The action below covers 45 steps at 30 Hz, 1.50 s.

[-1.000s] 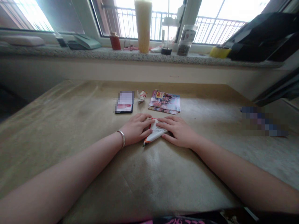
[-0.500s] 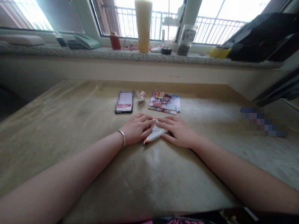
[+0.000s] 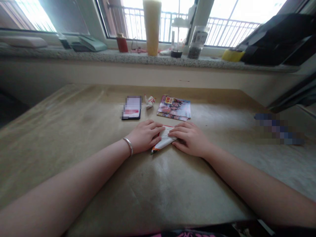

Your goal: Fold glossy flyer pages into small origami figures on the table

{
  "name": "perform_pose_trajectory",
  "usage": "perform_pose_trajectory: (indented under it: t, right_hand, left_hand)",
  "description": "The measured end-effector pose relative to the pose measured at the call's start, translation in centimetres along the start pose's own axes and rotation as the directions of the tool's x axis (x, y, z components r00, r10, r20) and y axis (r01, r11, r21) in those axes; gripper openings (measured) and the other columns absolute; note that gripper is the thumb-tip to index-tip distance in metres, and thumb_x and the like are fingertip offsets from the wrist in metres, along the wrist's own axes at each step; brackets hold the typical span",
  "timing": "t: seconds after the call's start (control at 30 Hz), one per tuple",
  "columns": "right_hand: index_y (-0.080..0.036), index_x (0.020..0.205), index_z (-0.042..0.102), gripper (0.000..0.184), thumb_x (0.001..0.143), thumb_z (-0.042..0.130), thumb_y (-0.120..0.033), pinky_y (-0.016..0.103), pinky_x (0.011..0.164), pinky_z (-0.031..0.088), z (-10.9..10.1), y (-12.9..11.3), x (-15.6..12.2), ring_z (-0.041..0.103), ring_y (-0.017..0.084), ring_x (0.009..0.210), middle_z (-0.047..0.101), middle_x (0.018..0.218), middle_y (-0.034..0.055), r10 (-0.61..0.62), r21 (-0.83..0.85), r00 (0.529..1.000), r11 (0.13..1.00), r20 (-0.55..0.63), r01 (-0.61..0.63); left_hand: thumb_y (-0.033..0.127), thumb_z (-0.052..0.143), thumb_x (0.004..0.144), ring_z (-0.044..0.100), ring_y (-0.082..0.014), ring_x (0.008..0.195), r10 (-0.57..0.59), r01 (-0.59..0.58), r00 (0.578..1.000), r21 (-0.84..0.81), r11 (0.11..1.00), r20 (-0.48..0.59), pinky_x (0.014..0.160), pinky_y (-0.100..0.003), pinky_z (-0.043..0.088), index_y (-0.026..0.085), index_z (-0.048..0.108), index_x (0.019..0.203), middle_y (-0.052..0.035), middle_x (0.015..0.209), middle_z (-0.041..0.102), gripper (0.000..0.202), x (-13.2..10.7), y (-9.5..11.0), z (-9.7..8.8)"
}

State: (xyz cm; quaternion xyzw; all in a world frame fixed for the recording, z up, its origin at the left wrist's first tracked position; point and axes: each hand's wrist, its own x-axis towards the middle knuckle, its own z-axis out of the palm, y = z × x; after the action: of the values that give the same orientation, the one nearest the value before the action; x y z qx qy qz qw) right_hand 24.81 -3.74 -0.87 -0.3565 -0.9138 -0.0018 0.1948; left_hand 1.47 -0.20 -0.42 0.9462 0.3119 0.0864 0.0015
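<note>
"What's on our surface (image 3: 138, 191)?"
"Our left hand (image 3: 144, 136) and right hand (image 3: 192, 140), both unclenched, resting on a folded paper (image 3: 165, 141)."
"Where do we see that?"
"Roughly midway between the surface's left and right edges."

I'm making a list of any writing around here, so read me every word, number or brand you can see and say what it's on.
No text reads clearly enough to quote.
Leaflets: digits on a yellow tag, too blurred.
Folded paper: print too small.
Crumpled paper: red marks, unreadable.
Phone: pixelated.
Clear container on the sill: label blurred.
Pink lettering at the bottom edge: blurred, cut off.
</note>
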Motion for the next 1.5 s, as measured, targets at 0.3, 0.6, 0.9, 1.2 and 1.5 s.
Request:
perform_pose_trajectory:
  t: [0.3, 0.6, 0.9, 1.2, 1.5]
  right_hand:
    - [-0.020, 0.105, 0.068, 0.023, 0.088, 0.055, -0.026, 0.039, 0.088, 0.047, 0.11, 0.01, -0.11, 0.059, 0.022, 0.098, 0.068, 0.109, 0.0068, -0.022, 0.027, 1.000, 0.999, 0.015, 0.022]
    - [-0.019, 0.100, 0.070, 0.021, 0.086, 0.056, -0.027, 0.037, 0.080, 0.048, -0.11, -0.24, -0.08, 0.058, 0.022, 0.090, 0.068, 0.096, 0.0086, -0.007, -0.003, 1.000, 1.000, 0.027, 0.007]
    - [-0.019, 0.097, 0.070, 0.020, 0.086, 0.054, -0.026, 0.034, 0.078, 0.047, -0.21, -0.10, -0.23, 0.059, 0.021, 0.088, 0.068, 0.095, 0.0081, -0.048, -0.025, 0.998, 0.998, 0.031, 0.049]
    - [-0.021, 0.086, 0.068, 0.014, 0.085, 0.054, -0.023, 0.030, 0.071, 0.044, -0.48, 0.03, -0.30, 0.058, 0.018, 0.080, 0.069, 0.088, 0.0048, -0.084, -0.027, 0.996, 0.996, 0.001, 0.084]
    - [-0.021, 0.082, 0.067, 0.016, 0.085, 0.052, -0.019, 0.028, 0.069, 0.043, -0.81, 0.38, -0.53, 0.058, 0.016, 0.076, 0.068, 0.087, 0.0041, -0.119, -0.002, 0.992, 0.993, 0.027, 0.120]
  left_hand:
    - [0.047, 0.046, 0.091, 0.046, -0.0246, 0.120, -0.068, 0.069, 0.997, -0.016, 0.998, 0.048, 0.106, -0.039, 0.034, 0.019, 0.053, 0.128, -0.0075, 0.132, 0.054, 0.047, -0.06, 0.54, -0.35]
    - [0.050, 0.046, 0.089, 0.046, -0.0266, 0.121, -0.092, 0.092, 0.995, 0.002, 0.996, 0.031, 0.105, -0.041, 0.035, 0.018, 0.052, 0.128, -0.0085, 0.133, 0.053, 0.051, -0.25, 0.92, -0.09]
    - [0.047, 0.042, 0.092, 0.047, -0.0274, 0.119, -0.015, 0.015, 1.000, 0.066, 0.998, -0.006, 0.103, -0.042, 0.037, 0.022, 0.051, 0.130, -0.0080, 0.132, 0.053, 0.046, -0.60, 0.96, 0.10]
    - [0.047, 0.045, 0.091, 0.046, -0.0275, 0.120, -0.043, 0.042, 0.999, 0.042, 0.998, 0.013, 0.104, -0.043, 0.037, 0.022, 0.051, 0.131, -0.0087, 0.133, 0.052, 0.047, -0.56, 0.94, 0.04]
    - [0.053, 0.046, 0.089, 0.045, -0.0290, 0.122, -0.059, 0.058, 0.998, 0.031, 0.998, 0.015, 0.104, -0.045, 0.036, 0.024, 0.050, 0.132, -0.0083, 0.135, 0.051, 0.052, -0.66, 0.86, 0.26]
